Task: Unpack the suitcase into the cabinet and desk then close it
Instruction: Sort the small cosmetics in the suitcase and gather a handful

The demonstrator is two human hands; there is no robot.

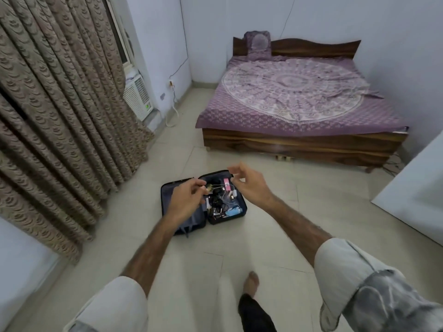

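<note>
Two hands are up over the open suitcase (203, 202), which lies flat on the floor (275, 224) near the curtain's (60, 116) foot, well apart from the bed (299, 104). Your left hand (185, 200) pinches a small brass-coloured piece (209, 187) with a thin white cord (221, 186) running toward your right hand (249, 183); right fingers are curled, and they seem to pinch the cord's other end, though it's too thin to be sure. Judged step: lifting one cabled item out. Do it well: keep the cord taut between both grips, raise slowly so it doesn't drag the tangle below, then coil it before carrying off. No cabinet or desk clearly in view.

Textures: the suitcase is a dark rigid shell, its left half a smooth fabric liner with straps, its right half a loose jumble of black cables, small cylinders, pink and blue bits. Floor is glossy pale tile, slippery under a bare foot (251, 281). Curtain heavy, pleated, scalloped weave.
</note>
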